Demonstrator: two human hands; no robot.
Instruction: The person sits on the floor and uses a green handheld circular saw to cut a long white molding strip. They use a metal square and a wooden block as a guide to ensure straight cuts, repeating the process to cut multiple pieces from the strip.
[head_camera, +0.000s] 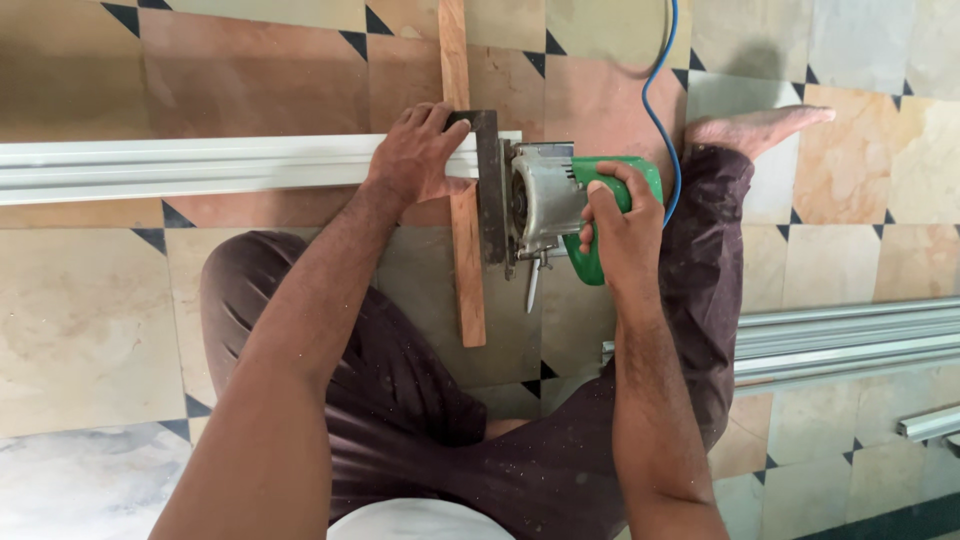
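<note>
Centre of frame: my left hand (418, 155) presses flat, fingers spread, on the white aluminium profile (180, 166) that runs in from the left edge, and pins a dark metal square (490, 185) against it. My right hand (618, 225) is clamped around the green handle of the circular saw (548, 200), just right of the square. A wooden strip (465, 250) lies under the profile, running top to bottom. A blue cable (662, 80) leads to the upper edge. More profiles (850, 335) lie lower right on the tiled floor (90, 330).
</note>
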